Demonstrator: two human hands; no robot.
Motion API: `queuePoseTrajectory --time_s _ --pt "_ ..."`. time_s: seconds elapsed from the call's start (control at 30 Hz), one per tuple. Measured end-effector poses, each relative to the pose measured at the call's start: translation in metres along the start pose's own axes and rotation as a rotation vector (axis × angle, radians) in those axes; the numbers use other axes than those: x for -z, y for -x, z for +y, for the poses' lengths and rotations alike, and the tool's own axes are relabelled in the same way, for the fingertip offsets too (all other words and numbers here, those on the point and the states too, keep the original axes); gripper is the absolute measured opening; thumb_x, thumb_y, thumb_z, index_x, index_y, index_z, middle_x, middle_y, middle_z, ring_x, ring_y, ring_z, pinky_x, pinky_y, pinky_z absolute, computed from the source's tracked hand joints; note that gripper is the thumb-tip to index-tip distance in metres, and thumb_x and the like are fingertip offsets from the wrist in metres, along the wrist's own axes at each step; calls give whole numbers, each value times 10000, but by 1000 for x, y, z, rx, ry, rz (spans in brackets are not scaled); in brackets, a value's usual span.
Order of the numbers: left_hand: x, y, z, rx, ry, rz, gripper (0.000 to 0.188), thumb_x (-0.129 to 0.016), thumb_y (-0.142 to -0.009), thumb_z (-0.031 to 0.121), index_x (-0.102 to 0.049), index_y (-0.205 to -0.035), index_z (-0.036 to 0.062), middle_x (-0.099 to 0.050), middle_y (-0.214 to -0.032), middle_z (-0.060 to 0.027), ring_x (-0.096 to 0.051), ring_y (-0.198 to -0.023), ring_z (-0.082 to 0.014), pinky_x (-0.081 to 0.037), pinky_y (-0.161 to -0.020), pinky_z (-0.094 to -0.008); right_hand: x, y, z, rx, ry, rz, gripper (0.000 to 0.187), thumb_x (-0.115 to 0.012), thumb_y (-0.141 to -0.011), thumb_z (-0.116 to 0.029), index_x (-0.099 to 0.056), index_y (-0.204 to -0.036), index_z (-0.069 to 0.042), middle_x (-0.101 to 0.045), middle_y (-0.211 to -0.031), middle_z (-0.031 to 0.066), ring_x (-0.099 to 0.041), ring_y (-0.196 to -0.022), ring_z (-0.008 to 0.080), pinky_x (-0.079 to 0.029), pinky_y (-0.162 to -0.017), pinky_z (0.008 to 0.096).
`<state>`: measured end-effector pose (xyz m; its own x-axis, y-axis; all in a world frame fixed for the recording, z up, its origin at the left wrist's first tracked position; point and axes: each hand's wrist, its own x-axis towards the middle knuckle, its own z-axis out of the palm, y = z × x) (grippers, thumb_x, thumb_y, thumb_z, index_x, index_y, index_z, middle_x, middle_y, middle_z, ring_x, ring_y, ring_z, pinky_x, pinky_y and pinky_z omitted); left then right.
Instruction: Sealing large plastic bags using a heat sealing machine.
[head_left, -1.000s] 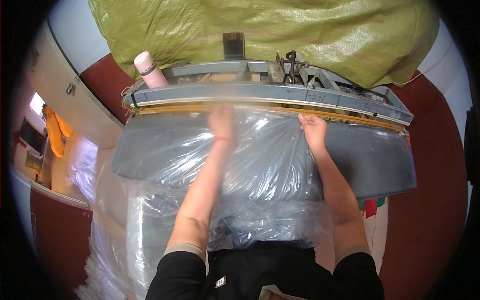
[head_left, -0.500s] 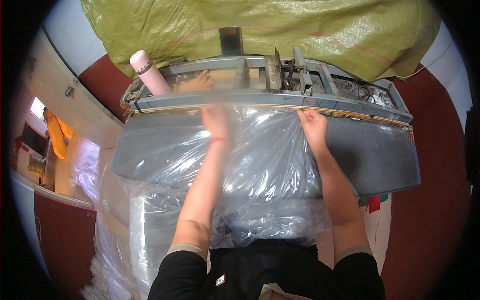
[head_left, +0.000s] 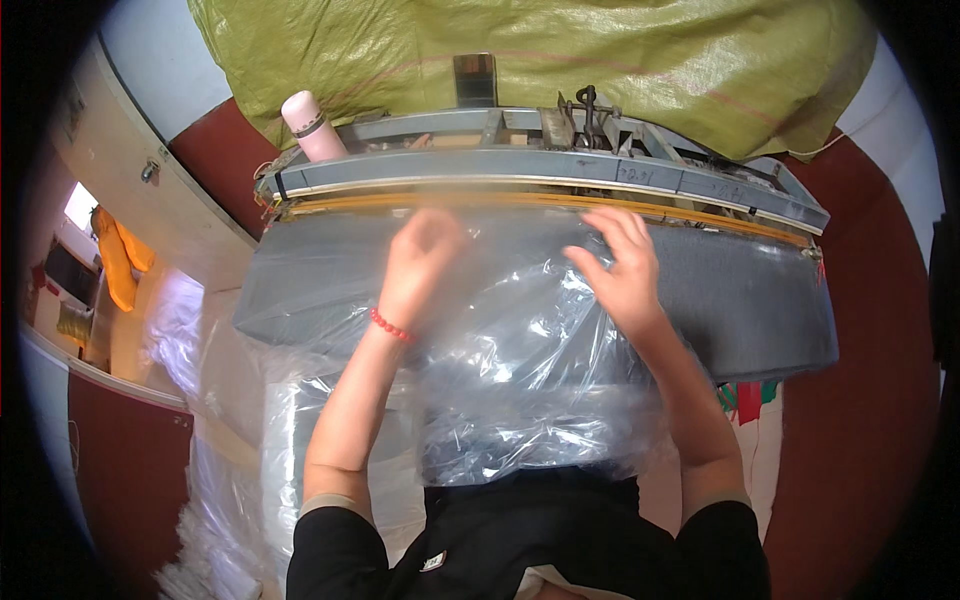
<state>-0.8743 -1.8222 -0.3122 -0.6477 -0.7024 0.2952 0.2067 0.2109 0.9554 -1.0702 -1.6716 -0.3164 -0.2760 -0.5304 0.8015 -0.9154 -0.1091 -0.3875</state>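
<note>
Clear plastic film (head_left: 520, 330) lies in shiny wrinkles over the middle of a grey padded work surface (head_left: 750, 290) and hangs down toward me. My right hand (head_left: 622, 262) is over the film's right part, thumb and fingers apart, holding nothing. Over its left part is my left hand (head_left: 422, 262), with a red bead bracelet at the wrist. Motion smears those fingers, so I cannot tell whether they grip film. Just beyond both hands runs a yellow-orange strip (head_left: 690, 212) along the far edge, below a grey metal frame (head_left: 430, 165).
A pink bottle (head_left: 320, 140) stands at the frame's left end. Dark metal fittings (head_left: 588, 125) rise from its middle. A yellow-green woven sheet (head_left: 640, 60) hangs behind. More clear film (head_left: 225, 500) trails down at the left, near a door (head_left: 135, 160). Red and green cloth (head_left: 748, 400) shows at right.
My right hand has opened from a pinch on the film. My left hand has moved slightly nearer me. The frame's front bar sits higher in view; the hand seen beyond it is mostly hidden now.
</note>
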Motion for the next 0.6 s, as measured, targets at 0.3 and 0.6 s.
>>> queuePoseTrajectory --time_s 0.3,0.6 --pt "6 34 51 -266 -518 -120 116 -602 -746 3 -523 -824 38 -525 -748 -14 -497 -642 -79 -421 -599 -220 -35 -26 -54 132 -574 -514 120 -614 -745 -113 -593 -793 -5 -575 -697 65 -554 -619 168 -435 -557 281" --pt "-5 30 27 -665 -1019 181 360 -663 -603 4 -516 -927 62 -539 -851 -92 -540 -797 -239 -436 -658 -308 -68 -6 -83 -730 -1137 -548 109 -545 -839 -123 -588 -888 -36 -536 -631 -16 -438 -511 26 -326 -427 166"
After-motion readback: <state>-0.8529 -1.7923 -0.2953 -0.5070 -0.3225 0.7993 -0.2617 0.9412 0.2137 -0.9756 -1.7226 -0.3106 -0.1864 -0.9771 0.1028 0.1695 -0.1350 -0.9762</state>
